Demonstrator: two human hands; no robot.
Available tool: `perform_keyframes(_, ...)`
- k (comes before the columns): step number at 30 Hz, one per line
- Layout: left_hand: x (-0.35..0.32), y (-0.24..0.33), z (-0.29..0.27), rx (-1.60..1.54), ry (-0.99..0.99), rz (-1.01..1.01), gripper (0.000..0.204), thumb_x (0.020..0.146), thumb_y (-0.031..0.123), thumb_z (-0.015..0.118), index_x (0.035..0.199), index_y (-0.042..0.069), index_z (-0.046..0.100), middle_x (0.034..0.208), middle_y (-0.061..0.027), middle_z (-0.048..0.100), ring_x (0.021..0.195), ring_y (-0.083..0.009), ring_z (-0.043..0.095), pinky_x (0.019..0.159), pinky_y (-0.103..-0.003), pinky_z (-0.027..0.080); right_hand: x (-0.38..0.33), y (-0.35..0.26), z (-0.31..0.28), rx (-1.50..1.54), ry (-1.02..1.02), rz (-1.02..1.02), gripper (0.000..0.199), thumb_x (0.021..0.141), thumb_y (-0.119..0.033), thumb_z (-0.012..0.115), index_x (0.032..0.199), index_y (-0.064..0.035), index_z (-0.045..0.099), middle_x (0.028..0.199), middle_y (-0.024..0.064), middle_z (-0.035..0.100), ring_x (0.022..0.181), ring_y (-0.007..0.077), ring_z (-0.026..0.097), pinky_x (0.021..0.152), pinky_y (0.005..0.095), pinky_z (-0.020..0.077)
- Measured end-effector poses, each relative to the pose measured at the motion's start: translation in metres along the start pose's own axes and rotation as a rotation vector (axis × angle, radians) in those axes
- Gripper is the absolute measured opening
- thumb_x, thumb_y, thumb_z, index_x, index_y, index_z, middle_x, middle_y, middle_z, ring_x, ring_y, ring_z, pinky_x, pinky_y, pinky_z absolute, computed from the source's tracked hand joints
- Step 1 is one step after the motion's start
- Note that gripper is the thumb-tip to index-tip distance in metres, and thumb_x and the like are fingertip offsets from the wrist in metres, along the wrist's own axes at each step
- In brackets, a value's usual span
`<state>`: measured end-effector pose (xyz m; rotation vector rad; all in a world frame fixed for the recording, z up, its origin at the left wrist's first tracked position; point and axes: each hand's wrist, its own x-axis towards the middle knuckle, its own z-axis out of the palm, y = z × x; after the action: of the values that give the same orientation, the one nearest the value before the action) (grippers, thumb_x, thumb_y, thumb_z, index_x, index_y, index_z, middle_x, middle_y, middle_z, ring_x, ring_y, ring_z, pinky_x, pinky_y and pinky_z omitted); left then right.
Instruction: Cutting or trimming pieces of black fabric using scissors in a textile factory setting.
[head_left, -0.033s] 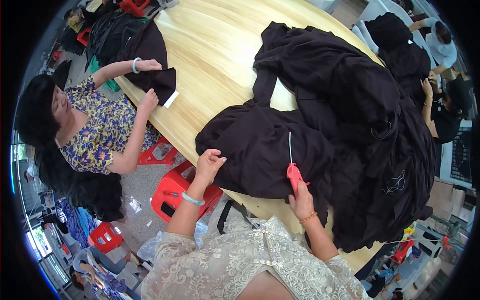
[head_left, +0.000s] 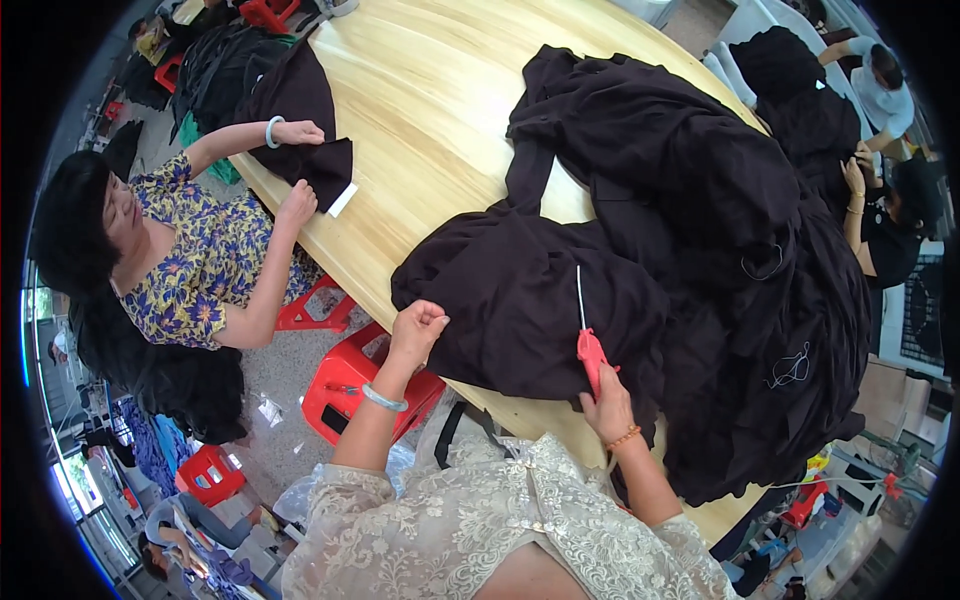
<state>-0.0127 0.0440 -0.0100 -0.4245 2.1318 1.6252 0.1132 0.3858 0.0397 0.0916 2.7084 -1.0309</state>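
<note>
A pile of black garments (head_left: pixel 690 190) covers the right half of the wooden table. One black garment (head_left: pixel 500 290) lies bunched in front of me at the near edge. Over its left side, my left hand (head_left: pixel 415 335) is closed in a pinch; whatever may be between the fingertips is too small to see. My right hand (head_left: pixel 607 408) is wrapped round the handle of a red air blow gun (head_left: pixel 591 352). Its long thin nozzle points away from me, across the black garment.
The wooden table (head_left: pixel 420 90) has curved edges. A co-worker (head_left: pixel 195 260) sits at the left, both hands on a dark cloth piece (head_left: pixel 325 172). A red stool (head_left: pixel 335 385) with a phone on it stands left of me. Other people work at the far right.
The fingers of my left hand have drawn closer together. My right hand has shifted very slightly right and toward me with the air blow gun.
</note>
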Motion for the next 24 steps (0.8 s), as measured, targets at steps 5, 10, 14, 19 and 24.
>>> perform_keyframes(5,-0.007,0.038,-0.003,0.328,0.204,0.242,0.012,0.082,0.007,0.068,0.089,0.002,0.061,0.084,-0.0077,0.061,0.062,-0.0122,0.055,0.06,-0.026,0.047,-0.007,-0.022,-0.073,0.138,-0.071,0.07,0.047,0.071,-0.012,0.079,0.112,-0.0012,0.058,0.089,0.0134,0.061,0.081,0.0266,0.062,0.074,0.0334,0.0482)
perform_keyframes(10,0.037,0.109,0.028,0.414,0.18,0.453,0.05,0.081,0.027,0.071,0.119,0.0,0.055,0.111,-0.0184,0.058,0.09,-0.0303,0.058,0.077,-0.036,0.049,0.008,-0.03,-0.1,0.148,0.125,0.035,0.044,0.071,-0.013,0.081,0.107,0.0002,0.06,0.091,0.008,0.065,0.084,0.0172,0.063,0.079,0.0284,0.0491)
perform_keyframes(14,0.094,0.114,0.06,0.56,0.175,0.481,0.058,0.076,0.03,0.075,0.122,0.0,0.055,0.12,-0.0219,0.058,0.111,-0.0384,0.056,0.093,-0.043,0.047,0.067,-0.015,-0.096,-0.192,0.376,0.129,0.065,0.069,-0.028,0.082,0.119,-0.0013,0.049,0.101,0.0208,0.064,0.089,0.041,0.062,0.073,0.0427,0.0514)
perform_keyframes(19,0.1,0.135,0.067,0.73,-0.049,0.297,0.031,0.075,0.019,0.074,0.099,0.0,0.067,0.099,-0.0199,0.067,0.099,-0.0378,0.061,0.087,-0.044,0.049,0.095,0.007,-0.079,-0.105,0.19,0.263,0.044,0.073,-0.014,0.076,0.108,-0.0004,0.052,0.104,0.0239,0.06,0.099,0.0429,0.058,0.083,0.0452,0.0484)
perform_keyframes(24,0.062,0.181,0.024,-0.023,-0.141,0.269,0.006,0.086,0.001,0.058,0.092,0.0,0.061,0.071,-0.0033,0.06,0.06,-0.0081,0.059,0.055,-0.022,0.047,0.058,0.0,-0.111,0.26,0.21,0.229,0.025,0.076,-0.008,0.071,0.099,-0.0006,0.063,0.082,0.0127,0.064,0.073,0.0235,0.063,0.071,0.0334,0.0499)
